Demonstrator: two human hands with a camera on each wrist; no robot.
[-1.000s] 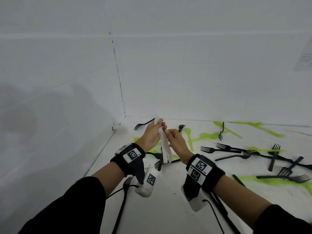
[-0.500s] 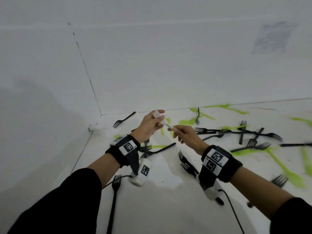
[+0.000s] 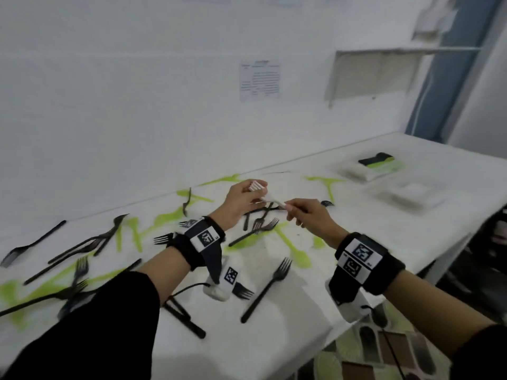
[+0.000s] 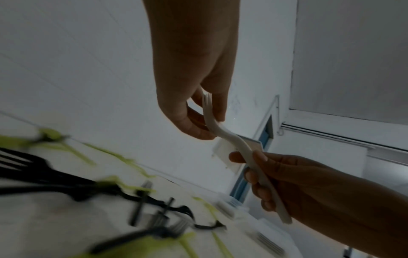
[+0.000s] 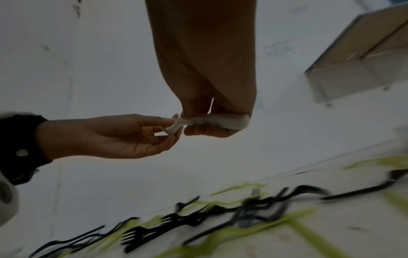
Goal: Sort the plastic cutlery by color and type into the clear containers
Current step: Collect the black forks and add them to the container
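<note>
White forks point(image 3: 264, 195), bundled at mid-frame above the table point(image 3: 301, 311), are pinched by left hand point(image 3: 241, 204) at the tines, right hand point(image 3: 310, 218) at the handles.

Black forks point(image 3: 267, 287), green cutlery point(image 3: 297, 255) and clear containers point(image 3: 408, 194) litter the white table point(image 3: 274, 349).

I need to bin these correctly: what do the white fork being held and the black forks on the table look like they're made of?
White fork: looks like matte, opaque plastic, thin and moulded in one piece. Black forks: likely the same plastic, slightly glossier, though blur leaves the finish uncertain.
</note>
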